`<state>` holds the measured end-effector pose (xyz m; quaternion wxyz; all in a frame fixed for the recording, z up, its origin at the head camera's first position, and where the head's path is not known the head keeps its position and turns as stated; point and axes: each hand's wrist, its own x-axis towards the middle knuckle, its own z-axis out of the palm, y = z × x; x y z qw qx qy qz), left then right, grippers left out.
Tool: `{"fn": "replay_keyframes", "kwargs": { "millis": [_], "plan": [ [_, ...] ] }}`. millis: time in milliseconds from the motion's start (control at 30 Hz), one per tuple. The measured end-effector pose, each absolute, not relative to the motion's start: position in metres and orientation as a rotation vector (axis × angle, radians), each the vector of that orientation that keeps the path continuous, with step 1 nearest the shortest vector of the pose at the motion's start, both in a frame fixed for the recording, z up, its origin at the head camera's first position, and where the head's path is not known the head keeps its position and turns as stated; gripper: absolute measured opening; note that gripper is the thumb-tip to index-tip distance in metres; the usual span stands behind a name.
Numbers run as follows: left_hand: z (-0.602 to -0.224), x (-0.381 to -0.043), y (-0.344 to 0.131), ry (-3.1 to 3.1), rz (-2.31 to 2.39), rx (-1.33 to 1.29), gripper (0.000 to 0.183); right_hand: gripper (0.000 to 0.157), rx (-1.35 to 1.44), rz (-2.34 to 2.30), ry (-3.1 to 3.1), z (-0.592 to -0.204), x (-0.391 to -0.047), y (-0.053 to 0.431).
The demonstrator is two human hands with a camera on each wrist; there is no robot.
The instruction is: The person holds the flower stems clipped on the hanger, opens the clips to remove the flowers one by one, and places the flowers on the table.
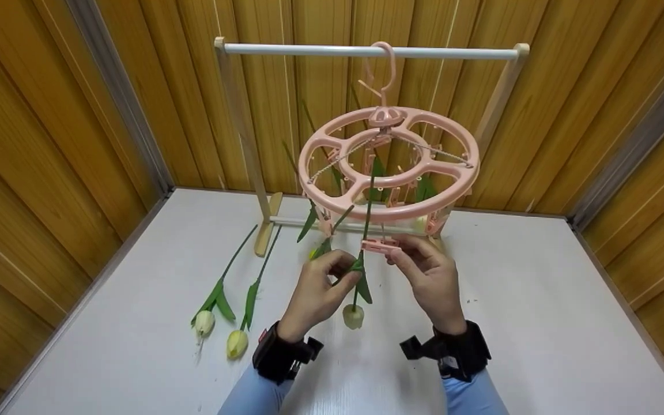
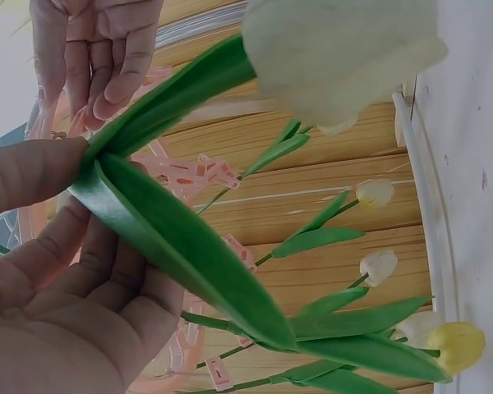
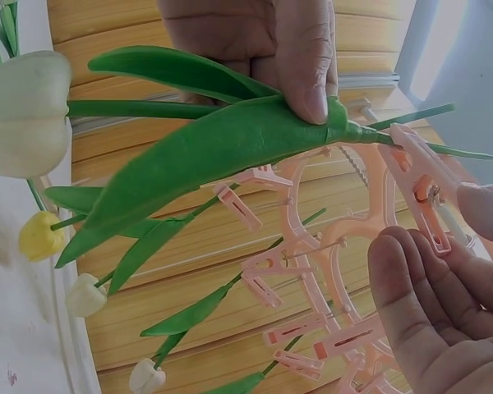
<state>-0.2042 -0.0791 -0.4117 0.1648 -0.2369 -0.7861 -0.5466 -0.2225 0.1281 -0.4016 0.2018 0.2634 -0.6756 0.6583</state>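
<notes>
Two tulips (image 1: 237, 344) at frame left, blooms lowermost, left hand (image 1: 316, 294) at lower centre pinching a white tulip (image 1: 364, 285), long axis near vertical, bloom down, stem upward, pink clip (image 1: 380, 246) roughly level, one end at the stem, right hand (image 1: 434, 282) right of centre pinching the clip

Pinched at the leaf base by the left fingers (image 1: 327, 258): a white tulip (image 3: 193, 154), bloom hanging below them, green stem rising above. Pinched nearly level by the right fingers (image 3: 398, 275): a pink clip (image 1: 380, 246), one end at that stem.
</notes>
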Motion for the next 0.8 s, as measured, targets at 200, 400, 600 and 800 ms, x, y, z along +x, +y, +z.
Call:
{"fn": "replay_keyframes", "kwargs": {
  "millis": [200, 400, 600, 800],
  "plan": [
    [-0.4109, -0.2034, -0.0783, -2.238, -1.579, -0.663, 0.006, 0.024, 0.722, 1.834, -1.905, -0.4003, -0.2219, 0.1281],
    [-0.4118, -0.2035, -0.0772, -2.218, -1.578, -0.653, 0.007, 0.024, 0.726, 1.837, -1.907, -0.4, -0.2216, 0.1281],
    [-0.4113, -0.2028, -0.0766, -2.21, -1.58, -0.641, 0.006, 0.025, 0.73, 1.816, -1.923, -0.4007, -0.2217, 0.1292],
    [-0.4111, -0.2028, -0.0765, -2.211, -1.576, -0.631, 0.005, 0.026, 0.71, 1.808, -1.941, -0.401, -0.2218, 0.1294]
  ]
}}
